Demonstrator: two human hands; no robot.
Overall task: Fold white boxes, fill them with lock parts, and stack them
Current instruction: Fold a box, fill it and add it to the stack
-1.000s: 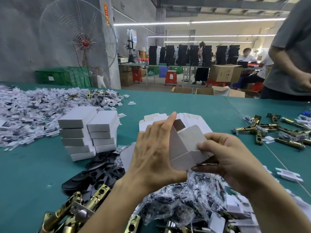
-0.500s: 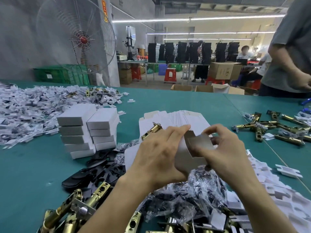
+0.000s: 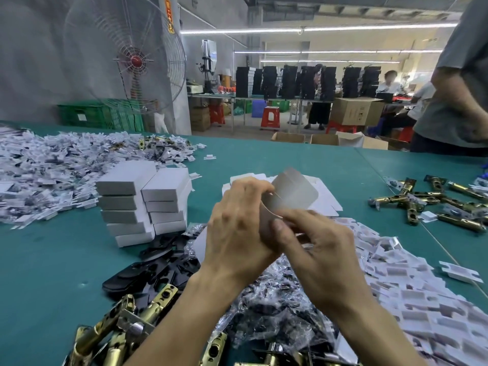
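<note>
Two grips, left hand and right hand, pinch a matte, round-flapped cardboard box.

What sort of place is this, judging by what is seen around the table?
Most likely a factory packing floor for door-lock hardware. On the teal worktable lie brass latch bolts and stacked white boxes; behind stand a large industrial fan and rows of black boxes.
</note>
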